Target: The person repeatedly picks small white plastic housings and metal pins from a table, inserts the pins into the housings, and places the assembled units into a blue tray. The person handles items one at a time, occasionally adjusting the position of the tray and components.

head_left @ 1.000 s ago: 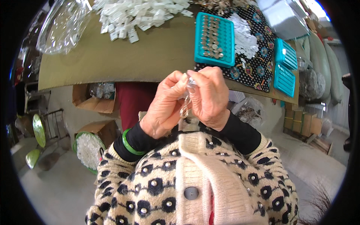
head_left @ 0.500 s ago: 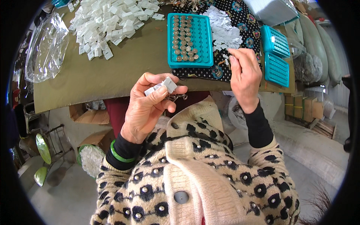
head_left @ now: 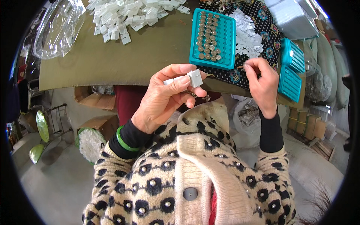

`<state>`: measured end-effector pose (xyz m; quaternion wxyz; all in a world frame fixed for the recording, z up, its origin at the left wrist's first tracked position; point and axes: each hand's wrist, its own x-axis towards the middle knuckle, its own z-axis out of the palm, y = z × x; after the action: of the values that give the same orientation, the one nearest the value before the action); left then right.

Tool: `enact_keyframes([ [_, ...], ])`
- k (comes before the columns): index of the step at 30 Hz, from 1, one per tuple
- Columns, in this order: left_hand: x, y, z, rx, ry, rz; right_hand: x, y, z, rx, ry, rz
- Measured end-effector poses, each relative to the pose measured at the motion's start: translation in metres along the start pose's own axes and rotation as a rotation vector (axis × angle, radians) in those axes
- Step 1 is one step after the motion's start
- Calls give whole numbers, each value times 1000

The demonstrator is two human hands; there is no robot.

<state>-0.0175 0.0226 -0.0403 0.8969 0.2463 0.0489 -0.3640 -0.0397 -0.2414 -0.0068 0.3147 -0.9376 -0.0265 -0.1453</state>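
My left hand [head_left: 165, 95] holds small white plastic cases [head_left: 195, 78] between thumb and fingers, above the table's near edge. Shiny round metal pieces [head_left: 203, 97] show below its fingertips, partly hidden. My right hand [head_left: 263, 84] is closed in a pinch just on the near side of a pile of thin white tabs [head_left: 245, 35]; whatever is between its fingertips is too small to name. Left of that pile stands a teal tray [head_left: 229, 41] with round dimples, its left columns filled with silvery button cells [head_left: 207, 37].
A heap of white plastic cases [head_left: 122, 17] lies at the far left beside a clear plastic bag [head_left: 60, 30]. Stacked teal trays [head_left: 290, 83] sit at the right edge. Dark patterned cloth [head_left: 268, 26] lies under the tabs. Cardboard boxes [head_left: 305, 122] stand on the floor at right.
The view has shifted, so the table's things appear farther right and higher. My right hand has drawn nearer to me from the white tabs, its fingers curled closer. My left hand keeps its hold.
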Motion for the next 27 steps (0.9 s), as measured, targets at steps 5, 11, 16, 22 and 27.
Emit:
enact_keyframes([
  [5, -4, -1, -1, 7, 13, -10, -23, -48, 14, 617, -67, 19],
  [11, -9, 2, 1, -20, 23, -29, -19, -68, 54, 778, -49, -24],
  [16, -13, 4, 1, -49, -1, -4, -19, -77, 57, 901, -137, 119],
  [22, -13, 3, -1, -54, -12, 11, -20, -88, 56, 1161, -200, 256],
  [27, -14, 2, -2, -68, -11, 21, -18, -87, 59, 945, -166, 208],
])
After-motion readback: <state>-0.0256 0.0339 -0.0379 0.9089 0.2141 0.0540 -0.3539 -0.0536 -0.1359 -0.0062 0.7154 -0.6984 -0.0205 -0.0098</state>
